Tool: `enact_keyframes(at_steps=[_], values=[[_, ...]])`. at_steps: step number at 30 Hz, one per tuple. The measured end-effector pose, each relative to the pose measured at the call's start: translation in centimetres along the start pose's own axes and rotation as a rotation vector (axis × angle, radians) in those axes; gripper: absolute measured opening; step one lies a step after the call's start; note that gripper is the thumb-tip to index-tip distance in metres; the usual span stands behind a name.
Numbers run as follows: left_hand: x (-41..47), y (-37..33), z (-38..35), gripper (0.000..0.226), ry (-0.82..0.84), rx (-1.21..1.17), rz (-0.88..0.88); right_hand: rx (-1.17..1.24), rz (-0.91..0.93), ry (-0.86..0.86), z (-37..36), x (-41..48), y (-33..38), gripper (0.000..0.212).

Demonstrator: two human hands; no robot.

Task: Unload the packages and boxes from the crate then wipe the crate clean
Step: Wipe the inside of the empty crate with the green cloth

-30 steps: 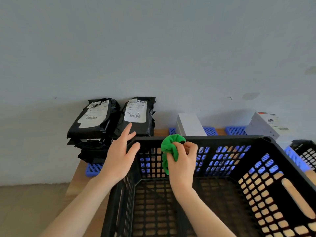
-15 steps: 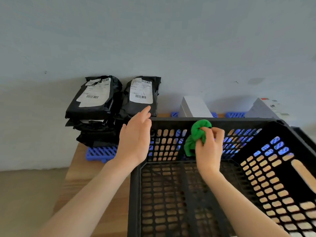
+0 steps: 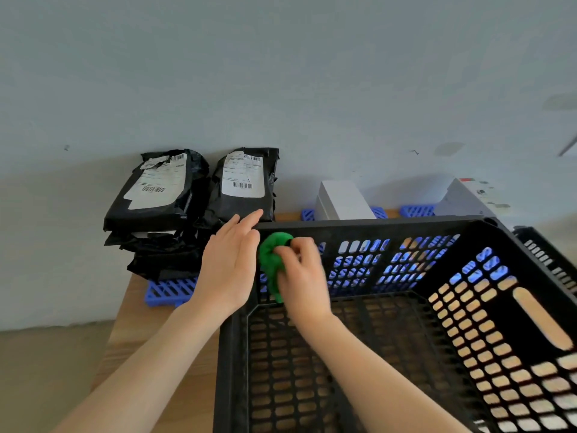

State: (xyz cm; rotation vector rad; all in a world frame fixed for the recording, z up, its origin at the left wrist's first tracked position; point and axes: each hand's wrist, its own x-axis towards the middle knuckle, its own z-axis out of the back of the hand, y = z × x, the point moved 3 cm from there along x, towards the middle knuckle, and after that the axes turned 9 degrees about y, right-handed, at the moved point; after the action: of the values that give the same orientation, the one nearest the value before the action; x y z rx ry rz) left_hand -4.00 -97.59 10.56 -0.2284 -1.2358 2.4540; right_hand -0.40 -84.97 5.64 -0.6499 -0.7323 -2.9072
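Right hand (image 3: 299, 270): fingers are closing tight around a bunched green cloth (image 3: 272, 260), pressing it against the inner face of the far wall, at the left corner.
Left hand (image 3: 229, 264): fingers are lying extended and together over the far-left corner of the rim, bracing it; nothing clamped.
Black plastic crate (image 3: 406, 226): lattice walls and floor, sitting on the wooden table (image 3: 137, 310); no contents showing.
Step, as judged: unloading is done, wiping is under way. The next move is calling for strokes along the far wall, then the remaining walls and floor.
Black mailer packages (image 3: 175, 195): stacked on a blue pallet (image 3: 168, 292) left of the crate, against the wall. White labels carrying barcodes; text too small to read.
White boxes (image 3: 343, 200): standing behind the crate; printing on the right one illegible.
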Motion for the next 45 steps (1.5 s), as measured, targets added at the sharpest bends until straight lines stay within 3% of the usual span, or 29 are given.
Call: enact_keyframes(at_steps=[6,8,13,15,24,29,32,36,39,42,45], values=[[-0.2,0.3,0.1,0.061,-0.018,-0.122,-0.008,0.054,-0.517,-0.226,5.1,-2.4,-7.4,0.027],[-0.1,0.2,0.2,0.062,-0.020,-0.163,-0.012,0.107,-0.565,-0.256,4.4,-2.3,-6.3,0.026],[-0.1,0.3,0.0,0.050,-0.037,-0.345,0.019,0.162,-0.069,-0.067,-0.7,0.3,2.2,0.030],[0.1,0.5,0.0,0.046,-0.034,-0.389,0.022,0.134,0.015,-0.025,-2.2,0.8,3.2,0.035],[0.1,1.2,-0.2,0.055,-0.042,-0.168,-0.082,-0.017,0.085,0.046,-7.0,-2.0,-0.4,0.046],[0.2,1.3,-0.3,0.070,-0.044,-0.178,-0.062,-0.068,-0.120,0.416,-11.5,-4.9,-2.7,0.052],[0.2,1.2,-0.3,0.069,-0.054,-0.192,-0.040,-0.077,-0.219,0.528,-12.5,-5.1,-3.2,0.048],[0.1,0.9,-0.1,0.065,-0.050,-0.161,-0.022,-0.064,0.010,0.417,-8.9,-3.9,-2.8,0.056],[0.0,0.7,0.0,0.065,-0.053,-0.151,-0.014,0.004,0.194,0.238,-4.1,-2.0,-1.4,0.049],[0.0,0.7,0.1,0.061,-0.047,-0.079,-0.011,0.007,0.239,0.067,0.3,0.7,-0.2,0.040],[-0.2,0.2,0.2,0.064,-0.027,0.115,-0.031,-0.076,0.272,0.092,2.4,1.3,-0.4,0.042]])
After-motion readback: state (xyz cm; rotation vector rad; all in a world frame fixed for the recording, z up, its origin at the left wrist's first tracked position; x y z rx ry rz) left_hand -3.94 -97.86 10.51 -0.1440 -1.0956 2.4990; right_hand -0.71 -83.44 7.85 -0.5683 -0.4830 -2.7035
